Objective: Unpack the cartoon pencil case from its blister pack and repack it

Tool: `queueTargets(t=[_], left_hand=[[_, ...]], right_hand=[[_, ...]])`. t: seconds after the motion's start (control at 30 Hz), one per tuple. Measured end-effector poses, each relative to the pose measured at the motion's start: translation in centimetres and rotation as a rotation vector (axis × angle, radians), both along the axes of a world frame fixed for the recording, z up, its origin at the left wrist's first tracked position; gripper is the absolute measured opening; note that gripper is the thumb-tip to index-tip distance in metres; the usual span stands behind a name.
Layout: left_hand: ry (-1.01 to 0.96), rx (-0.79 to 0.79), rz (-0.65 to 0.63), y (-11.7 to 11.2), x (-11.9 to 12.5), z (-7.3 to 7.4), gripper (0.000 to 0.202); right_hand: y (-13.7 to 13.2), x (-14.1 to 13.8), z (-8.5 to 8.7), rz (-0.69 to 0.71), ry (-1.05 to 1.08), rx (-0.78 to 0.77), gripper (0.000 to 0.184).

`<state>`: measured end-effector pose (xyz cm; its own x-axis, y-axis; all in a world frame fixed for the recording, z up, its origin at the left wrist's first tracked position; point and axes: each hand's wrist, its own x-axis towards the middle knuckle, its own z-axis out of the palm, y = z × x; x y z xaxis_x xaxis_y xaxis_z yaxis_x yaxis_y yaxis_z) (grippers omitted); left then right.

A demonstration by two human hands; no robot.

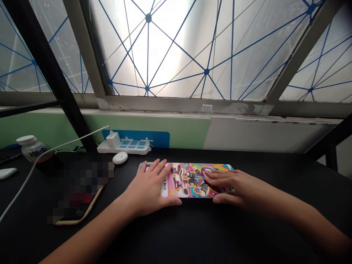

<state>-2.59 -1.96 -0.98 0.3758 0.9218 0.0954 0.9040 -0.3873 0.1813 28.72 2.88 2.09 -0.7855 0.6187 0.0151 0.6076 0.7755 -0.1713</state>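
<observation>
A colourful printed box point(196, 179) lies flat at lower centre of the frame on a black desk point(192, 234). The left hand point(150, 187) and right hand point(236, 187) rest on its two ends, well apart, fingers spread and neither clamped on it. Held only by flat palms, it could slip sideways toward the partly blurred phone point(82, 212) at lower left.

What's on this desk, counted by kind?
Hands: 2 (left, right)
Printed box: 1
Capped bottle: 1
Power strip: 1
Charger plug: 1
White cable: 1
White oval case: 1
White oblong object: 1
Phone: 1
Dark flat object: 1
Total: 11
</observation>
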Motion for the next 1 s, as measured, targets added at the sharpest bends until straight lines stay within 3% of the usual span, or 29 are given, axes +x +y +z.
queueTargets(t=[0.1,0.2,0.33,0.5,0.67,0.73,0.87,1.0], left_hand=[[0.003,0.003,-0.009,-0.1,0.0,-0.1,0.104],[0.012,0.003,-0.02,-0.1,0.0,-0.2,0.102],[0.018,-0.009,-0.02,0.0,-0.1,-0.2,0.102],[0.006,-0.026,-0.036,0.3,-0.2,-0.1,0.107],[0.013,-0.034,-0.032,0.3,-0.2,-0.1,0.103],[0.022,-0.025,-0.04,0.3,-0.2,-0.2,0.102],[0.02,0.011,-0.054,0.3,-0.3,-0.4,0.1],[0.019,0.011,-0.067,0.4,-0.8,-0.3,0.093]], right_hand=[[-0.2,-0.7,-0.1,-0.023,0.016,0.136,0.049],[-1.2,-3.4,-1.6,-0.028,0.04,0.275,0.064],[-2.2,-5.9,-3.3,0.064,0.008,0.197,0.088],[-1.6,-3.3,-1.6,0.047,-0.008,0.083,0.066],[-0.8,-1.4,0.0,0.011,0.047,0.156,0.037],[-1.0,-2.4,-0.7,-0.022,0.062,0.219,0.044],[-1.8,-5.0,-3.2,0.009,0.047,0.22,0.082],[-1.7,-4.7,-3.8,0.027,0.01,0.091,0.078]])
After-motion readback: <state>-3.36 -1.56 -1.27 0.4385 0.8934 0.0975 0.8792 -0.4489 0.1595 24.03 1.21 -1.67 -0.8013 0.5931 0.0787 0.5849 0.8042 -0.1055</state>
